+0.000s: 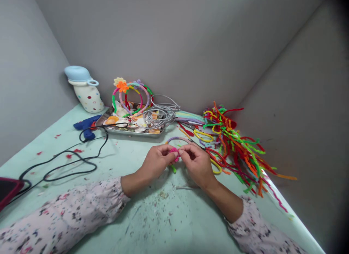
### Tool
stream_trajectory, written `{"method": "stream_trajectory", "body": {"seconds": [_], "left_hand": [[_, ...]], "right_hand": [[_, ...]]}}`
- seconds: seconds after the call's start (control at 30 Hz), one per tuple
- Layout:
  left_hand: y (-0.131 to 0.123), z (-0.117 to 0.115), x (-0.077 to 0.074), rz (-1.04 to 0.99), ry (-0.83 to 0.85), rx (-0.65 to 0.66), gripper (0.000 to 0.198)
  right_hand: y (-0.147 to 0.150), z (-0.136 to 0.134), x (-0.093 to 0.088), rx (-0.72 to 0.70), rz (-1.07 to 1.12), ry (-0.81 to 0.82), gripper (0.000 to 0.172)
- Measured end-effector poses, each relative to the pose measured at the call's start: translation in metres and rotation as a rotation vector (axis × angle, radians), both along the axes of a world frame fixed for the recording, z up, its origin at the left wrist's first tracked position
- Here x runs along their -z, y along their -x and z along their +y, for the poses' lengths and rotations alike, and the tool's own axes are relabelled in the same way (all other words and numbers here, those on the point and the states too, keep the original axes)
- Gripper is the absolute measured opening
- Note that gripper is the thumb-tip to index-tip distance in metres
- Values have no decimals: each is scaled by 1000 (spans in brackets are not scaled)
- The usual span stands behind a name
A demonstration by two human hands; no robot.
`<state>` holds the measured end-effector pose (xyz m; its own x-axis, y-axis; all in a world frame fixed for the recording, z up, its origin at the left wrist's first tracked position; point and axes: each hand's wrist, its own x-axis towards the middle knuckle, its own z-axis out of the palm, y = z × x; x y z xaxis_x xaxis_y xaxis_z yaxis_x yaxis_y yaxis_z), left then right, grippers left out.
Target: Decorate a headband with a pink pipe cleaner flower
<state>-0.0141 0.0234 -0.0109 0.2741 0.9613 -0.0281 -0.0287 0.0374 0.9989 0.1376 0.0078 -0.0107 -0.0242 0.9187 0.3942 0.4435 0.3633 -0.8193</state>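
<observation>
My left hand (pixel 157 160) and my right hand (pixel 196 162) meet over the pale green table (pixel 152 217), fingers pinched together on a small pink pipe-cleaner piece (pixel 174 152). A green stem (pixel 173 169) sticks out below it. A lilac pipe-cleaner hoop (pixel 178 139) lies just behind my fingers. Both forearms rest on the table in speckled white sleeves.
A metal tray (pixel 131 132) holds shells, grey wire hoops (pixel 160 114) and colourful decorated headbands (pixel 131 94). A heap of loose pipe cleaners (pixel 234 145) lies right. A blue glue gun (pixel 86 126) with black cord (pixel 68 163), a spotted bottle (pixel 85 90) and grey walls stand left and behind.
</observation>
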Motion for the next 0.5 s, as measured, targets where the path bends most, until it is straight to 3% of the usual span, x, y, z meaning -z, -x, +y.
{"method": "stream_trajectory", "body": {"seconds": [0.5], "left_hand": [[-2,-5,-2,186,-137,16,17]], "right_hand": [[-3,2,-7,-87,-101,-50,15]]}}
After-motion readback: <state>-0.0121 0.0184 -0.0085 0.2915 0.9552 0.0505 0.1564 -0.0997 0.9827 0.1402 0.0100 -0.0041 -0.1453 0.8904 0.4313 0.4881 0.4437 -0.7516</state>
